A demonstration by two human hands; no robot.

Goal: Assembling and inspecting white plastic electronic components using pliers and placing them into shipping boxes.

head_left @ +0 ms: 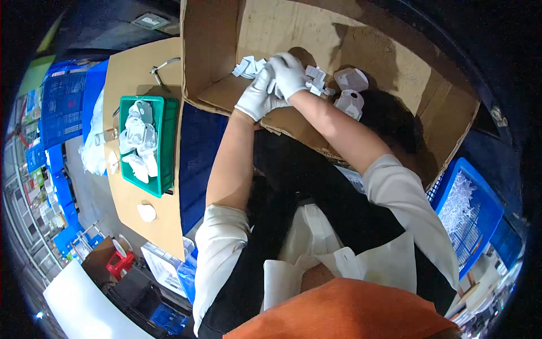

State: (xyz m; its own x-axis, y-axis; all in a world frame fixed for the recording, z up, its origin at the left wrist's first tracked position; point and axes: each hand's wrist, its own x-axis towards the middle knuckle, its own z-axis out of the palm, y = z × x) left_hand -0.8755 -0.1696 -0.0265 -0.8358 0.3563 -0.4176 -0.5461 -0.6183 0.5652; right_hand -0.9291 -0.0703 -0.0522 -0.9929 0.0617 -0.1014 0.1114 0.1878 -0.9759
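Both my hands wear white gloves and meet over the near edge of a large cardboard box (210, 56). My left hand (257, 100) is closed, its fingers pressed up against the other hand. My right hand (288, 74) curls over from the right, fingers bent inward. Whatever is between them is hidden by the gloves. Just left of the hands lies a cluster of small white plastic pieces (247, 68). Beside my right hand are more small white pieces (316, 78). Further right sit two larger white plastic housings, one (351, 79) behind the other (350, 104).
A green tray (168, 147) of white plastic parts (138, 133) stands on a cardboard-covered table (132, 226) at left. A metal tool (160, 73) and a white piece (147, 212) lie there too. At right is a blue basket (480, 226) holding thin white scraps (456, 203).
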